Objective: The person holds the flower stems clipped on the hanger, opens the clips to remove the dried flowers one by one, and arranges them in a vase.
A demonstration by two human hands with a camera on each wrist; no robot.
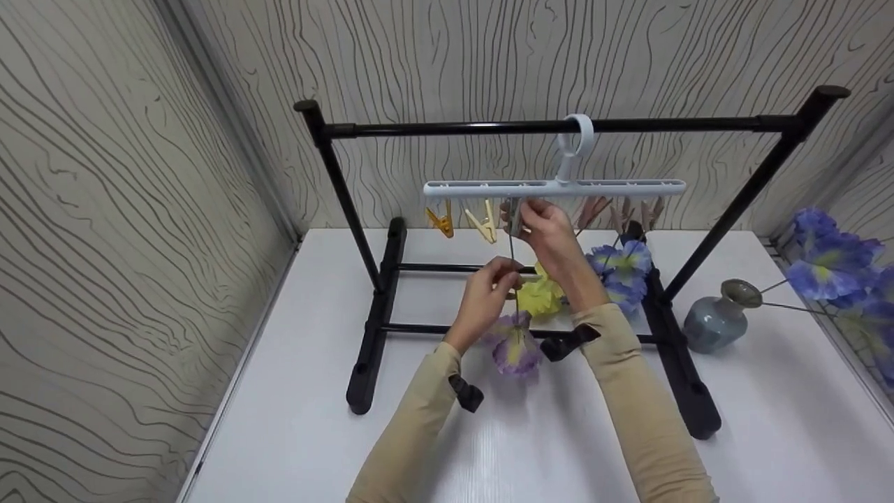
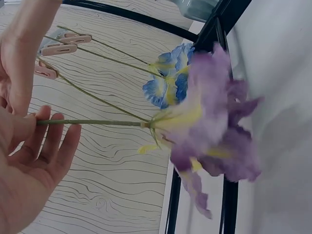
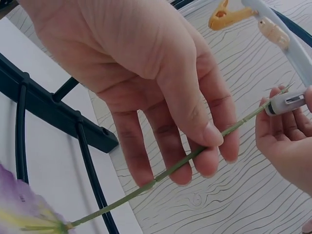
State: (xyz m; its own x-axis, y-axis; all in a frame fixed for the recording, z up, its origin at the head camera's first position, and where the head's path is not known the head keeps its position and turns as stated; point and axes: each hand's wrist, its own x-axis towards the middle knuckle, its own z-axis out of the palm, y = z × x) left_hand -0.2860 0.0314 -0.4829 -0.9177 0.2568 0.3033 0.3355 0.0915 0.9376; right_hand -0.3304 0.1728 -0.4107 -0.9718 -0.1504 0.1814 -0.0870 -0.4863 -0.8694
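Beneath the hanger, the raised right hand pinches a clip, the lower left hand a flower stem.

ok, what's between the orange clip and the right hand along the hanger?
The cream clip, hanging below the hanger between the orange clip and the right hand; the head view shows it.

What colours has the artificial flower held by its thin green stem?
The flower is purple and yellow, clearest in the left wrist view.
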